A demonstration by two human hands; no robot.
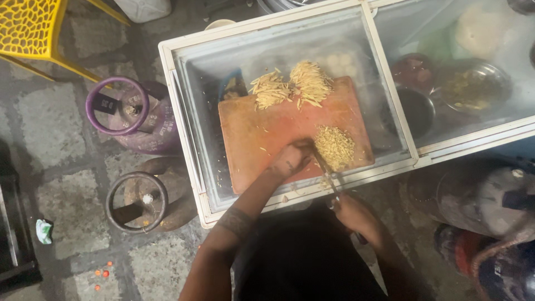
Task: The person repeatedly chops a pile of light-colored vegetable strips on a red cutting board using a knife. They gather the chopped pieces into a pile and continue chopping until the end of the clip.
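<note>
A reddish-brown cutting board (pixel 262 134) lies on the glass lid of a chest freezer (pixel 189 111). At the board's far edge sit two heaps of pale yellow strips (pixel 290 86). A pile of finely chopped yellow bits (pixel 334 147) lies near the board's right front. My left hand (pixel 290 160) rests on the board just left of that pile, fingers curled down. My right hand (pixel 348 212) grips the handle of a knife (pixel 326 173) whose blade reaches up to the chopped pile.
Under the glass at the right stand dark metal bowls (pixel 473 86) with food. Two gas cylinders (pixel 136 114) (pixel 145 200) stand on the stone floor at the left. A yellow plastic chair (pixel 33 28) is at the top left. A dark pot (pixel 485 195) sits at the lower right.
</note>
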